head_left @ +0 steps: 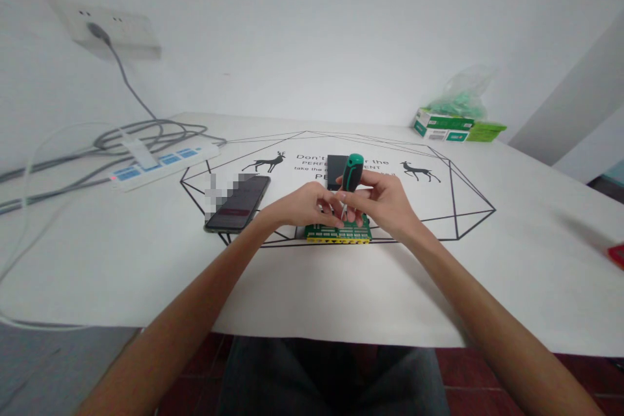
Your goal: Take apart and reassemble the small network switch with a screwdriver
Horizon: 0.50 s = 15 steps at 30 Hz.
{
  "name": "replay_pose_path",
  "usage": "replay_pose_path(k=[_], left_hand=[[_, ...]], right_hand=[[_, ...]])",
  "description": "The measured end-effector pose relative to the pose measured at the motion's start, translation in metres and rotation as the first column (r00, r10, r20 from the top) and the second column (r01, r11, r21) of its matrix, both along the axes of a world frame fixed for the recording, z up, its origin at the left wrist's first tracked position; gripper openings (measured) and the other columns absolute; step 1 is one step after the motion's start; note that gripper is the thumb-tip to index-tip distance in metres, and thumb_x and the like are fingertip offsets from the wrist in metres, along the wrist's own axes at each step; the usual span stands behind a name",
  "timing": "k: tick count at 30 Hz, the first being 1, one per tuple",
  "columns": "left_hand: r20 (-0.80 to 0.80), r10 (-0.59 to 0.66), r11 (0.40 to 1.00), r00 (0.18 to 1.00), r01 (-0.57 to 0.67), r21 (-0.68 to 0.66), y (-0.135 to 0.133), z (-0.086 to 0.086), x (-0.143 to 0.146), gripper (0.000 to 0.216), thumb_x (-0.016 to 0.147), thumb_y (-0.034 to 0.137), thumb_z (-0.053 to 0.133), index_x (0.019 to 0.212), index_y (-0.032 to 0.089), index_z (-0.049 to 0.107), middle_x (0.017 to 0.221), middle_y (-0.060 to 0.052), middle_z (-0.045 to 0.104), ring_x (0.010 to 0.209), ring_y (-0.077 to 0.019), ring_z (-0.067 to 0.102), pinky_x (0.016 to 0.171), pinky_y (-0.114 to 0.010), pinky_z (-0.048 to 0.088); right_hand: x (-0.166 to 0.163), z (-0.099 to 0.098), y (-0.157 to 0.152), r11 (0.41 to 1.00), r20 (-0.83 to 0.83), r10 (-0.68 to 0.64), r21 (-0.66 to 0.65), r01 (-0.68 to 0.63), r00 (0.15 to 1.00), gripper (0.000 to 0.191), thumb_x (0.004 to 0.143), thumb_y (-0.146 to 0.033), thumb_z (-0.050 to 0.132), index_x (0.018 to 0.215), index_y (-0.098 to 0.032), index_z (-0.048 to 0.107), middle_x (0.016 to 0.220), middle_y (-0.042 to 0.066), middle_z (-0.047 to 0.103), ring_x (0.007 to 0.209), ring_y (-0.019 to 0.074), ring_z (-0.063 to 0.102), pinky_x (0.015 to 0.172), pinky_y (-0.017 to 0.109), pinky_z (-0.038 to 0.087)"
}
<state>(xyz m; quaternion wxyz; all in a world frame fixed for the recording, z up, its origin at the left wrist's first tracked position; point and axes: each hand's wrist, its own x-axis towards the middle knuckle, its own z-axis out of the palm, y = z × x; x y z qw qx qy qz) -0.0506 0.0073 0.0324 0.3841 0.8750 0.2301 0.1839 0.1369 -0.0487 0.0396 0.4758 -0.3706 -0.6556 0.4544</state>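
Both forearms reach forward from the near table edge and converge at mid-table.

Circuit board [338, 233]: green, yellow strip along its near edge, flat on the table [341, 292], directly beneath both hands.

Left hand [305, 206]: palm down, fingers drawn narrow, tips meeting the metal shaft just above the board. Cannot tell whether they actually pinch the shaft or only touch it.

Right hand [385, 203]: curled closed round the lower handle of the screwdriver [351, 173]. Tool near upright, leaning slightly to the right, green cap uppermost, tip down toward the board.

Phone [238, 203]: left of the left hand, lying flat, screen up, near but not touching it.

Dark flat object [334, 169]: just beyond the hands, partly hidden behind the screwdriver handle; too unclear to identify.

Power strip [160, 166]: well left of and beyond the left hand, grey cables looped behind it.

Containers, well beyond and right of the right hand, at the far table corner: green-and-white cartons [441, 127], closed, contents not visible. On top of them a clear plastic bag [463, 99] holding small green pieces, too blurred to name.

Wall socket [110, 29]: farthest left, high up, one grey plug in it.
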Motion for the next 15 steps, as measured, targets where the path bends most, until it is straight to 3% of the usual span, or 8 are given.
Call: replay_pose_path(k=[4,11,15], left_hand=[[0.027,-0.037,0.999,0.999,0.038,-0.019,0.0012,-0.0025,0.0003,0.010,0.077,0.025,0.072,0.080,0.015,0.074,0.080,-0.003,0.074,0.072,-0.0117,0.064,0.067,-0.024,0.049],[0.053,0.019,0.999,0.998,-0.017,-0.028,0.0016,-0.0064,0.0017,0.012,0.074,0.026,0.074,0.070,0.015,0.072,0.075,-0.003,0.073,0.071,-0.0123,0.064,0.069,-0.025,0.049],[0.029,0.027,0.999,0.999,-0.026,-0.023,-0.0005,-0.0044,0.0023,0.012,0.075,0.026,0.073,0.074,0.014,0.073,0.078,-0.005,0.073,0.070,-0.0121,0.063,0.066,-0.024,0.047]], right_hand=[[0.0003,0.0003,0.0003,1.000,-0.025,0.025,0.009,-0.025,0.999,0.028,0.072,-0.039,0.080,0.079,-0.018,0.063,0.059,-0.001,0.065,0.050,0.0136,0.061,0.045,0.027,0.048],[-0.0001,-0.0038,0.0016,0.999,-0.012,0.030,0.034,-0.029,0.999,0.026,0.076,-0.039,0.076,0.086,-0.018,0.065,0.059,-0.001,0.065,0.052,0.0141,0.062,0.046,0.028,0.050],[0.0002,-0.0043,0.0026,0.999,0.007,0.023,0.027,-0.023,1.000,0.030,0.076,-0.042,0.076,0.090,-0.018,0.066,0.058,-0.001,0.064,0.050,0.0140,0.061,0.046,0.028,0.050]])
